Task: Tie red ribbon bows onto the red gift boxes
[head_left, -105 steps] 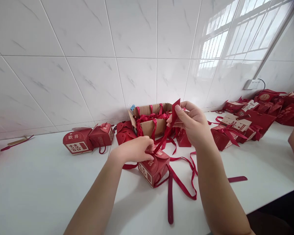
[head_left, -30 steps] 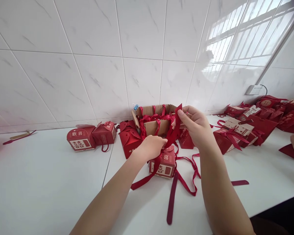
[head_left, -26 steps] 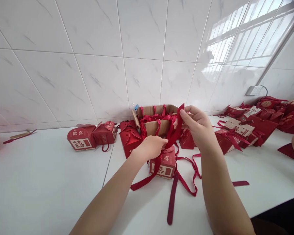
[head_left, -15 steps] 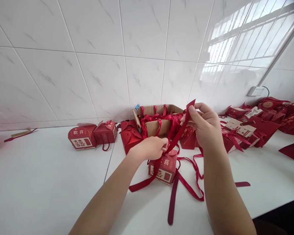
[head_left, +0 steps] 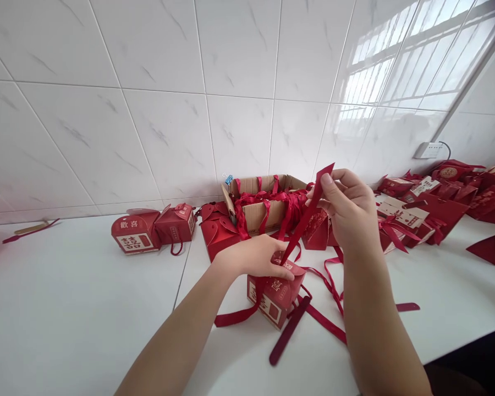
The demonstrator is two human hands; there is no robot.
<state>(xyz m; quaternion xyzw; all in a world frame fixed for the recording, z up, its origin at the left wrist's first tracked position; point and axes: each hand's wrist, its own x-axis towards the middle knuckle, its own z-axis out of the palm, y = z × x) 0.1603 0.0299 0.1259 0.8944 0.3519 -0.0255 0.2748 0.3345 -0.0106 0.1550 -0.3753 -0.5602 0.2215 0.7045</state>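
**Ribbon going onto a red gift box at a white desk**

A person is tying up a small red gift box (head_left: 277,290) standing near the middle of the white desk (head_left: 82,308). The left hand (head_left: 256,257) is lying closed over the box's folded top flaps, fingers pressing them down, while the right hand (head_left: 348,212) is pinching a red ribbon (head_left: 307,217) between thumb and fingers and drawing it taut, up and to the right from the box top. More of the ribbon is trailing loose across the desk on the near side of the box.

By the look of it, the step in hand is threading or tightening the ribbon at the closure; the next move is likely calling for steady tension from the right hand while the left is keeping the flaps shut, so that they do not spring open.

The box front is showing a gold double-happiness character, with 喜 readable on its upper part. A finished box (head_left: 132,235) at the far left is reading 歡喜 above the same emblem. Behind, a cardboard carton (head_left: 268,206) draped in ribbons is standing against the tiled wall (head_left: 148,110); the print on the boxes at the far right is too small to read.
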